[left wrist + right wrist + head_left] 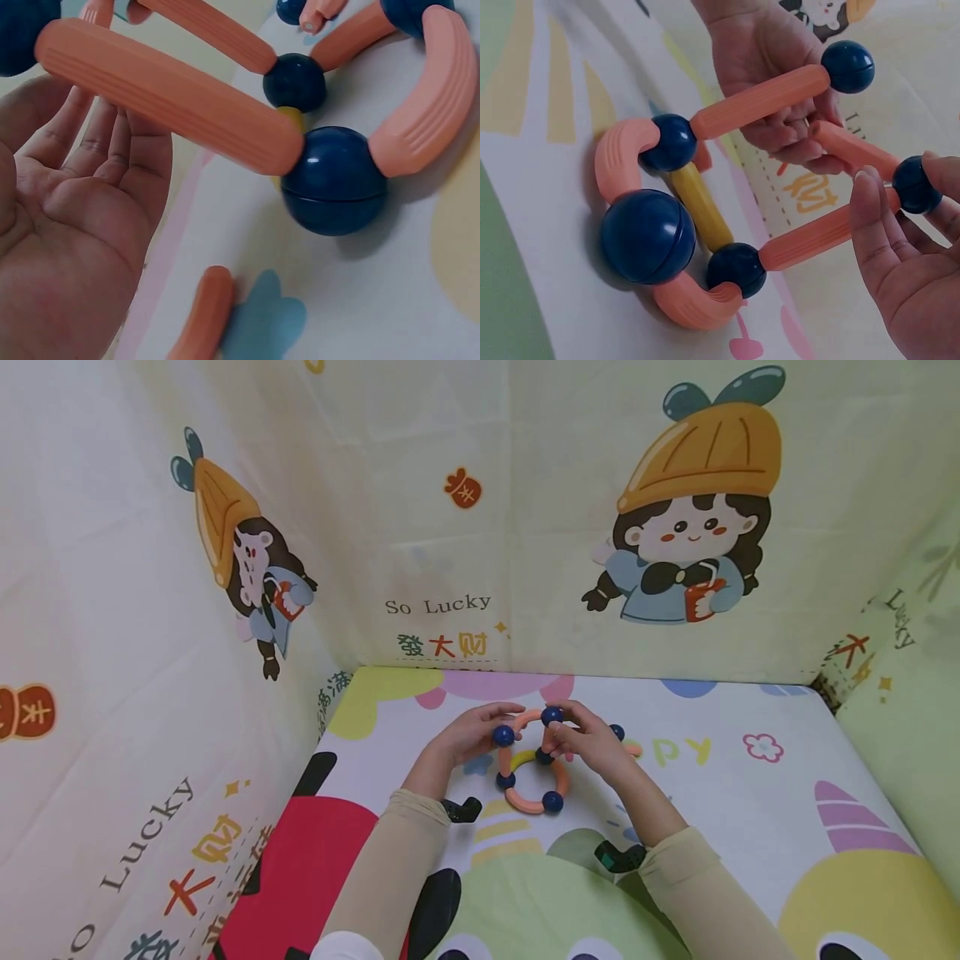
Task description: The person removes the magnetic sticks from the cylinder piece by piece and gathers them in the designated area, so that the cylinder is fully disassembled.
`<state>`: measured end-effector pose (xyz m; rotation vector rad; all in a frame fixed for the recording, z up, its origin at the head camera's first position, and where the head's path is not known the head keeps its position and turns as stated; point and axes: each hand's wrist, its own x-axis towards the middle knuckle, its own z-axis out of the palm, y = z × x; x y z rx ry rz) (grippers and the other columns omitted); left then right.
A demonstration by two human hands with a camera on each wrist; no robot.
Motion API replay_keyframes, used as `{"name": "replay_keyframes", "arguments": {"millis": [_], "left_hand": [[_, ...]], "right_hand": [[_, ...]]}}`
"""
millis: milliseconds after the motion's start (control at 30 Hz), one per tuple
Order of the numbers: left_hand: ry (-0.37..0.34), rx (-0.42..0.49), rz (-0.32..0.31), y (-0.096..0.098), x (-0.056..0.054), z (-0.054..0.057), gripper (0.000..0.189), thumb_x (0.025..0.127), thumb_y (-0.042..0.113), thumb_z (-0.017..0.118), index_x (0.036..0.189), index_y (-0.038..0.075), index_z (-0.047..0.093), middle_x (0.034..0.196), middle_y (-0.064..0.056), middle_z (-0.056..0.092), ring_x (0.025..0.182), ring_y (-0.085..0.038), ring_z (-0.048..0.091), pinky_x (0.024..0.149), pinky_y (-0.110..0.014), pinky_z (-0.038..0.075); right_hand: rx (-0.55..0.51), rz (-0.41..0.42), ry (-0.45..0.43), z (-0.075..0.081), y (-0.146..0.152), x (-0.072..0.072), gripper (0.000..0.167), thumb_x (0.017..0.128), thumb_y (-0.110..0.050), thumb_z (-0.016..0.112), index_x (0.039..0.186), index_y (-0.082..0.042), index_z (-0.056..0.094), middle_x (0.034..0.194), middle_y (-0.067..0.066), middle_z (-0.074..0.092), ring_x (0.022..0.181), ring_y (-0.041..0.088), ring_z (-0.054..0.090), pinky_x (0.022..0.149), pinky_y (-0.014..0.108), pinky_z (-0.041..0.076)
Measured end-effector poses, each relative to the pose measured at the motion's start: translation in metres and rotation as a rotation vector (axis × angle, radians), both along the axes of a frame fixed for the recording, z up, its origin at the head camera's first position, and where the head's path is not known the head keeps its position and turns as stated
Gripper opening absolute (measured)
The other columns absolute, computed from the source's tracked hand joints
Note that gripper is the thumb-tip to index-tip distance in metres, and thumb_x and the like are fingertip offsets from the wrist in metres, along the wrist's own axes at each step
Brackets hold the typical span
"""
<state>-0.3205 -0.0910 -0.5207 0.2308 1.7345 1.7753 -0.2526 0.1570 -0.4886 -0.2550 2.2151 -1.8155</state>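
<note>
A frame of orange rods and blue balls (543, 757) stands on a patterned surface (712, 793) between a person's two hands. The right hand's grip (592, 742) pinches an upper ball (552, 716) with a curved rod (528, 717) attached; the left hand's grip (471, 737) is loosely open beside the upright rod (506, 763), any contact unclear.

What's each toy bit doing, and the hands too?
Ring of balls and rods: closed, on the table.
Left upright rod: joined to balls at both ends.
Right upright rod: joined at both ends.
Top curved rod: one end joined, other end free.
Top left ball: apart from the curved rod.
Right hand: pinching the top right ball.
Left hand: partly hidden, grip unclear.
Loose rod: lying on the table.
Separate ball: on the table.
</note>
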Motion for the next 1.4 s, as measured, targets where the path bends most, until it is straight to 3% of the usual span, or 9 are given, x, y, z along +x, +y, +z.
{"name": "replay_keyframes", "arguments": {"millis": [333,433,567,633,767,933,1167,1300,1400], "left_hand": [[-0.003,0.049,0.093,0.005,0.002,-0.010,0.040,0.101,0.026,0.055,0.139,0.016,0.056,0.135,-0.007,0.062,0.123,-0.026,0.061,0.108,-0.047,0.045],[0.056,0.025,0.191,0.002,0.006,-0.006,0.039,0.102,0.031,0.053,0.137,0.017,0.058,0.131,-0.001,0.064,0.120,-0.018,0.059,0.105,-0.047,0.045],[0.204,0.030,0.294,-0.003,0.015,0.006,0.036,0.102,0.034,0.050,0.129,0.016,0.064,0.122,-0.004,0.065,0.098,-0.019,0.053,0.086,-0.036,0.043],[0.267,0.023,0.281,-0.007,0.020,0.011,0.037,0.102,0.037,0.050,0.128,0.015,0.065,0.120,-0.007,0.064,0.090,-0.022,0.051,0.082,-0.033,0.044],[0.346,-0.135,0.160,-0.014,0.031,0.014,0.043,0.099,0.052,0.051,0.129,0.026,0.064,0.118,-0.001,0.065,0.087,-0.022,0.054,0.082,-0.035,0.048],[0.409,-0.240,0.052,-0.017,0.046,0.013,0.045,0.095,0.052,0.059,0.135,0.031,0.058,0.103,-0.005,0.066,0.088,-0.026,0.060,0.085,-0.050,0.051],[0.415,-0.269,0.110,-0.009,0.058,0.006,0.049,0.087,0.056,0.068,0.131,0.038,0.057,0.100,-0.003,0.064,0.077,-0.023,0.061,0.079,-0.052,0.053],[0.385,-0.238,0.164,-0.005,0.060,0.002,0.050,0.085,0.058,0.069,0.130,0.039,0.058,0.110,-0.002,0.067,0.072,-0.020,0.060,0.077,-0.052,0.054],[0.363,-0.208,0.192,-0.004,0.061,-0.002,0.051,0.085,0.058,0.070,0.130,0.038,0.057,0.113,-0.005,0.068,0.068,-0.020,0.058,0.069,-0.043,0.054]], "right_hand": [[-0.009,-0.005,0.004,-0.003,0.000,0.000,0.047,0.102,-0.035,0.055,0.146,-0.023,0.042,0.132,0.015,0.054,0.098,0.031,0.067,0.083,0.032,0.058],[-0.009,-0.007,0.006,-0.002,-0.001,0.001,0.049,0.102,-0.035,0.055,0.147,-0.022,0.041,0.132,0.015,0.054,0.098,0.030,0.067,0.083,0.032,0.058],[-0.009,-0.012,0.000,-0.001,-0.001,0.001,0.048,0.101,-0.035,0.055,0.146,-0.025,0.042,0.130,0.015,0.055,0.099,0.030,0.067,0.084,0.032,0.058],[-0.007,-0.017,-0.005,-0.001,-0.001,0.002,0.047,0.101,-0.035,0.055,0.145,-0.028,0.043,0.128,0.015,0.056,0.100,0.031,0.067,0.084,0.033,0.058],[0.001,-0.024,-0.015,-0.001,-0.002,0.001,0.048,0.101,-0.035,0.056,0.147,-0.030,0.041,0.124,0.016,0.058,0.099,0.031,0.067,0.086,0.036,0.058],[0.055,-0.037,-0.030,-0.004,-0.003,0.001,0.056,0.099,-0.041,0.057,0.150,-0.029,0.038,0.110,0.017,0.067,0.093,0.028,0.067,0.085,0.038,0.055],[0.070,-0.016,-0.039,-0.013,-0.001,0.002,0.046,0.099,-0.039,0.058,0.142,-0.028,0.046,0.106,0.017,0.068,0.099,0.027,0.063,0.088,0.035,0.053],[0.138,-0.024,-0.060,-0.023,0.001,0.001,0.043,0.099,-0.040,0.058,0.139,-0.026,0.049,0.120,0.011,0.065,0.097,0.024,0.065,0.085,0.034,0.054],[0.194,-0.019,-0.072,-0.035,0.004,0.000,0.040,0.101,-0.035,0.055,0.139,-0.023,0.051,0.131,0.009,0.059,0.088,0.023,0.064,0.076,0.032,0.053]]}}
